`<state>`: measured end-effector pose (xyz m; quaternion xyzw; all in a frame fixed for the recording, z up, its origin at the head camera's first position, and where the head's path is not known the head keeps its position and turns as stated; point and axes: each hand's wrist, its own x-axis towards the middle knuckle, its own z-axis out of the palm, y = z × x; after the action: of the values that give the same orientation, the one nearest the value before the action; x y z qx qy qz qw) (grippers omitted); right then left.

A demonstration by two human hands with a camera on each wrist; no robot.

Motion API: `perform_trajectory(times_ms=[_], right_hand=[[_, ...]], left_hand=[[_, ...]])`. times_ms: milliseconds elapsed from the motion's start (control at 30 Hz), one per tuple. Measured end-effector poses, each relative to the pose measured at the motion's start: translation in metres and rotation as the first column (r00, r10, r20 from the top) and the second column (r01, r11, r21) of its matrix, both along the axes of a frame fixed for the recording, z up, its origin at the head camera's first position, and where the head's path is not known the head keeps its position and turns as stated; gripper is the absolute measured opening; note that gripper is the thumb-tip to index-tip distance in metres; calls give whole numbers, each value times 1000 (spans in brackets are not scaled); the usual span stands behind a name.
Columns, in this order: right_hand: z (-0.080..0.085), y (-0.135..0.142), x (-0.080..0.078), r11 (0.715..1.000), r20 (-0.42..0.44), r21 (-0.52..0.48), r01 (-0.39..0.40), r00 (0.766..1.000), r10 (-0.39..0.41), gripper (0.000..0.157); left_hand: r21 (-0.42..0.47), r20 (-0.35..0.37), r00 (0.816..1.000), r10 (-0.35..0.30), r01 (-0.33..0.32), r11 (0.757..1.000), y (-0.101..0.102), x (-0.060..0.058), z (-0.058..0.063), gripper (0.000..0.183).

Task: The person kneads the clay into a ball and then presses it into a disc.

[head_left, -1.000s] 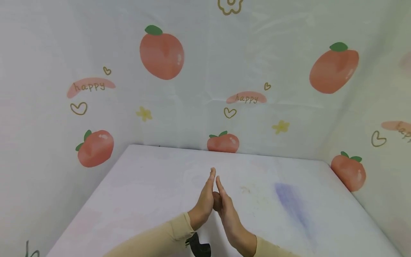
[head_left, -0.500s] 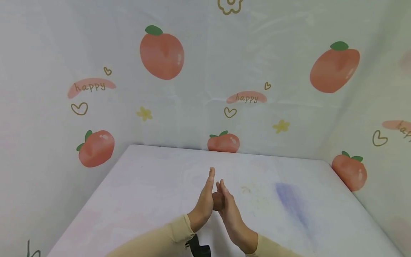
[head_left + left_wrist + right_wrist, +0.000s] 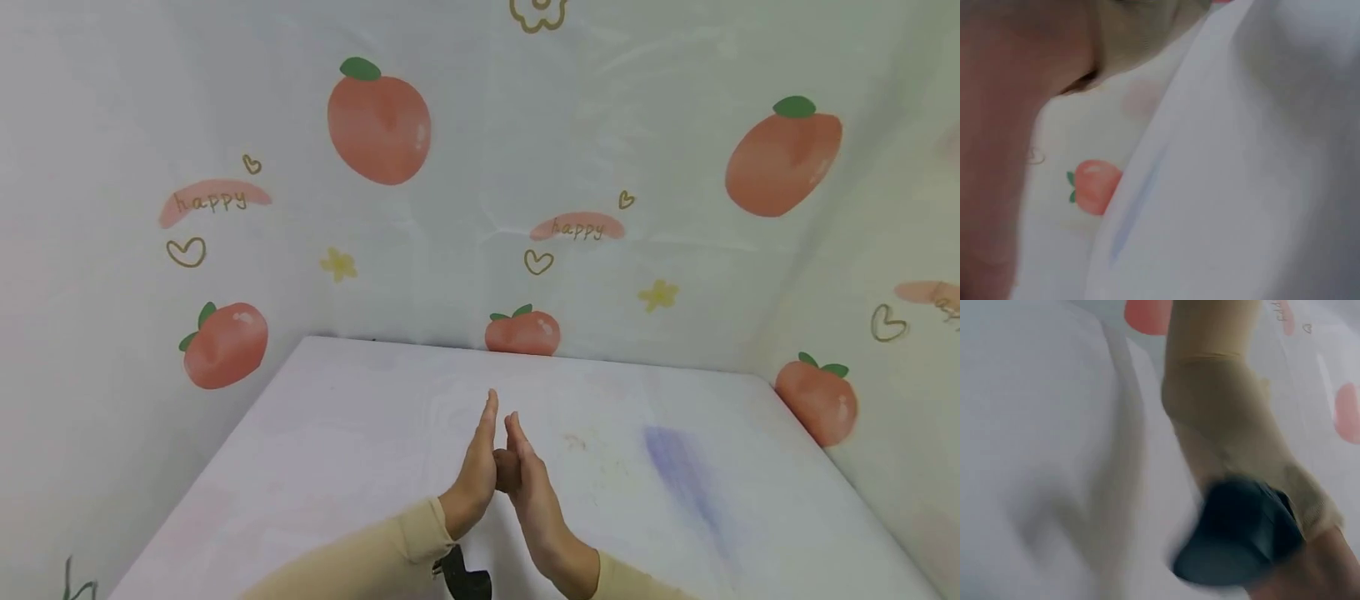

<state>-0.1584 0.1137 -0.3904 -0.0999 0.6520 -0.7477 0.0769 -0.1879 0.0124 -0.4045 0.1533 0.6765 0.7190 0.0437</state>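
Observation:
In the head view a small brown ball-shaped lump [image 3: 507, 471] sits between the two facing palms, above the white table. My left hand [image 3: 474, 475] stands on edge with straight fingers pointing forward, its palm against the lump's left side. From the other side my right hand [image 3: 537, 496] presses the lump, its fingers also straight and leaning toward the left hand. The fingertips are a little apart. Both wrist views miss the lump; blurred skin [image 3: 991, 156] fills the left wrist view's left side, and the right wrist view catches the left arm's beige sleeve [image 3: 1222, 412].
The white table [image 3: 337, 417] carries a blue-violet smear [image 3: 686, 479] at the right. A dark device [image 3: 467, 575] is strapped under the left wrist. Behind and beside the table hangs a white sheet [image 3: 465, 167] printed with red fruit.
Both hands shift slightly against each other with the lump between them. The left fingertips have tilted a little to the left; the right hand has moved right, then back left.

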Motion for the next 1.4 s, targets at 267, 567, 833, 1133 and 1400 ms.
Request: perform_trajectory(times_ms=[267,567,833,1133,1400], right_hand=[[2,13,-19,996,-102,-4,93,990,-93,59],[-7,9,-10,999,-49,30,34,998,-33,61],[-2,8,-9,999,-73,50,22,997,-18,58],[-8,9,-12,998,34,24,63,997,-64,59],[2,4,-7,999,41,31,13,999,-15,62]], left_hand=[[49,-2,989,-146,146,988,11,24,-6,63],[45,11,998,-64,63,997,4,12,2,62],[57,27,998,-53,51,997,6,10,1,64],[-10,25,996,-86,86,996,6,15,2,64],[-7,9,1000,10,-10,1000,2,3,0,62]])
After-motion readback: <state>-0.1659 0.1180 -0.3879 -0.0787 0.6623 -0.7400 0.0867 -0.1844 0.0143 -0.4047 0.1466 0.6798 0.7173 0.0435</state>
